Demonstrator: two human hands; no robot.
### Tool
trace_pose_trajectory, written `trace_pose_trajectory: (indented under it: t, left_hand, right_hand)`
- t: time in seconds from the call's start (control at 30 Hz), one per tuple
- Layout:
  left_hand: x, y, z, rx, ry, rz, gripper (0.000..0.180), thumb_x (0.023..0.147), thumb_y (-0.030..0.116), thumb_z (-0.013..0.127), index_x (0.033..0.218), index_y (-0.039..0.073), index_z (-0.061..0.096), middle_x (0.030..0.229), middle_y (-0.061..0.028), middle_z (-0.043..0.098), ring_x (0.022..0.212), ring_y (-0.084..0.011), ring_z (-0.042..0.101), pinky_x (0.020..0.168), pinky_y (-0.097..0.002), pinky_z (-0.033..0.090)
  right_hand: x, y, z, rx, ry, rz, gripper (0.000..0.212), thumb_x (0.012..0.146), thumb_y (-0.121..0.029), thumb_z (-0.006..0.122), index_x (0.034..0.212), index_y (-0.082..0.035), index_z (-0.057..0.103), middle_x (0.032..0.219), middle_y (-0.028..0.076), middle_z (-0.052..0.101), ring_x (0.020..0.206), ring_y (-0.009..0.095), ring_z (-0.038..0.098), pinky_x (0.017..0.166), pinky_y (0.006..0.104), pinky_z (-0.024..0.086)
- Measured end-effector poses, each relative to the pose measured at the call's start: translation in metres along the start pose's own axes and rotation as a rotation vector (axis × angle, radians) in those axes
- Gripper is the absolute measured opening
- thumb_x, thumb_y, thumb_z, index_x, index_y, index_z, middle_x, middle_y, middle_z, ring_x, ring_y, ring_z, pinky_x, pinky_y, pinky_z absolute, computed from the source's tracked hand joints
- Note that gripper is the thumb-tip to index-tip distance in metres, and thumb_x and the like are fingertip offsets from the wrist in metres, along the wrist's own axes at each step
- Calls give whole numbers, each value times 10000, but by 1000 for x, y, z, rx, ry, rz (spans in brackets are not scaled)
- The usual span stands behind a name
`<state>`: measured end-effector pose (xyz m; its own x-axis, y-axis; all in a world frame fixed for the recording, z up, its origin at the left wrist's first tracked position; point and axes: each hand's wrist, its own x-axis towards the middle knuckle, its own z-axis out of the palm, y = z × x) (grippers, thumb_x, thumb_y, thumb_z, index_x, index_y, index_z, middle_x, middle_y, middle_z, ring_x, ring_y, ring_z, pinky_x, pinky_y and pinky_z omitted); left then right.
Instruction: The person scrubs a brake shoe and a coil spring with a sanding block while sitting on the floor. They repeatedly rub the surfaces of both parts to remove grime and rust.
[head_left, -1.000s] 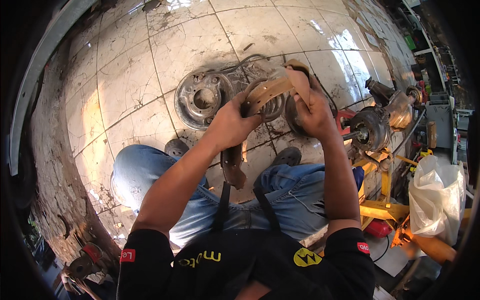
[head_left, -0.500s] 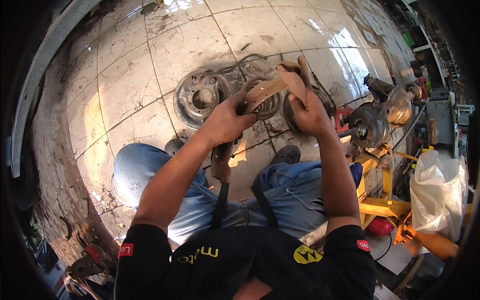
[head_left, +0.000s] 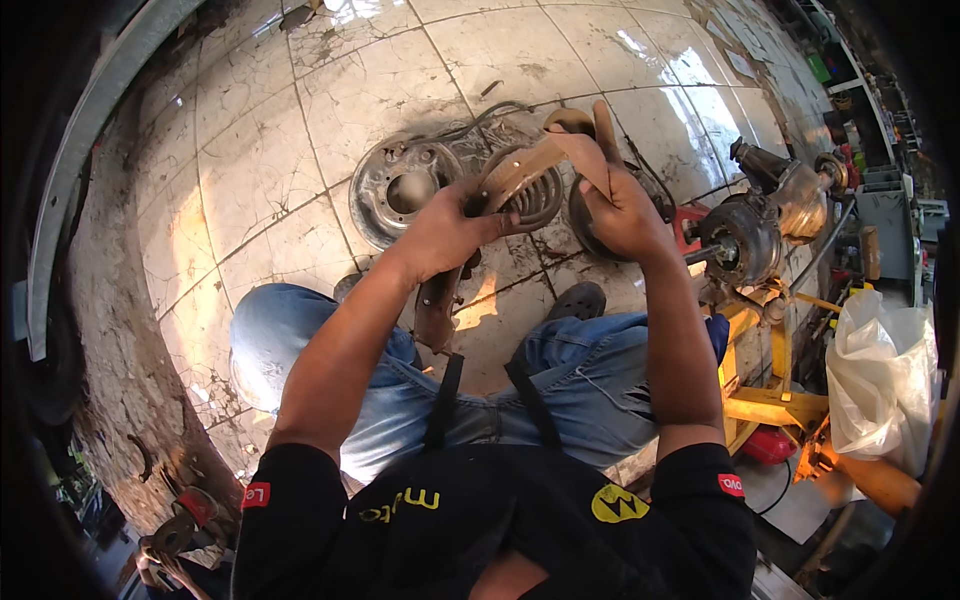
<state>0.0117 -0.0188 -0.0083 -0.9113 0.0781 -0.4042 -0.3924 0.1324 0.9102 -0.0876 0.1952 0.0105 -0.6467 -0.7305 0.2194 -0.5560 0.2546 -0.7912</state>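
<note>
My left hand [head_left: 445,232] is closed around one end of a curved brown brake shoe [head_left: 522,172] with rivet holes along its lining. Fingers of my right hand [head_left: 628,212] press a folded brown sheet [head_left: 583,160], which looks like sandpaper, against the shoe's other end. Below my left wrist hangs a second curved brown metal piece [head_left: 436,312]; whether it joins the held shoe is hidden. Under my hands, a coil spring [head_left: 540,205] lies on the tiles. Left of it rests a round metal backing plate [head_left: 370,200] with a central hole.
A dark round part [head_left: 590,228] lies beneath my right hand. To the right, an axle assembly [head_left: 745,245] stands near a yellow metal frame [head_left: 775,408] and a whitish plastic bag [head_left: 880,375]. A rough wooden trunk [head_left: 125,310] runs along the left.
The brake shoe has tilted slightly and the sheet has shifted a little to the left along it. The hanging curved piece has swung slightly left and up.
</note>
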Motion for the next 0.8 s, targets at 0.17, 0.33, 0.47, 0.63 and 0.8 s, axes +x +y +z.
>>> trace_pose_trajectory:
  t: [0.17, 0.33, 0.47, 0.63, 0.8]
  left_hand:
    - [3, -11, 6, 130, 91, 27, 598, 815, 308, 756, 1270, -15, 542, 984, -140, 668, 864, -192, 613, 801, -329, 493]
    - [9, -15, 0, 74, 59, 29, 600, 827, 298, 747, 1288, -18, 528, 958, -118, 661, 823, -176, 608, 737, -313, 488]
    - [6, -16, 4, 155, 98, 64, 602, 854, 270, 733, 1324, -18, 491, 890, -64, 644, 702, -129, 585, 578, -280, 482]
    - [8, -15, 1, 71, 0, 19, 654, 850, 290, 741, 1354, -25, 468, 993, -113, 658, 794, -146, 605, 676, -290, 505]
    - [3, -13, 5, 165, 33, 75, 699, 849, 311, 746, 1377, -35, 445, 1025, -135, 658, 889, -168, 613, 780, -312, 504]
  right_hand:
    - [5, -2, -1, -148, -50, -3, 665, 789, 153, 377, 1398, -89, 491, 1506, 163, 384, 1502, 302, 81, 1172, 367, 175]
    - [2, 3, 3, -16, -15, 18, 673, 792, 157, 366, 1387, -117, 517, 1524, 182, 351, 1503, 303, 54, 1170, 363, 176]
    - [4, 1, 0, -74, -61, 78, 654, 812, 150, 369, 1388, -121, 519, 1591, 177, 192, 1497, 309, 96, 1165, 357, 196]
    - [1, 6, 6, -7, -24, 40, 690, 776, 178, 370, 1382, -118, 519, 1561, 177, 278, 1490, 304, 156, 1154, 347, 218]
    - [3, 5, -3, -48, -37, 21, 736, 744, 189, 400, 1376, -160, 543, 1572, 229, 215, 1481, 329, 180, 1140, 348, 249]
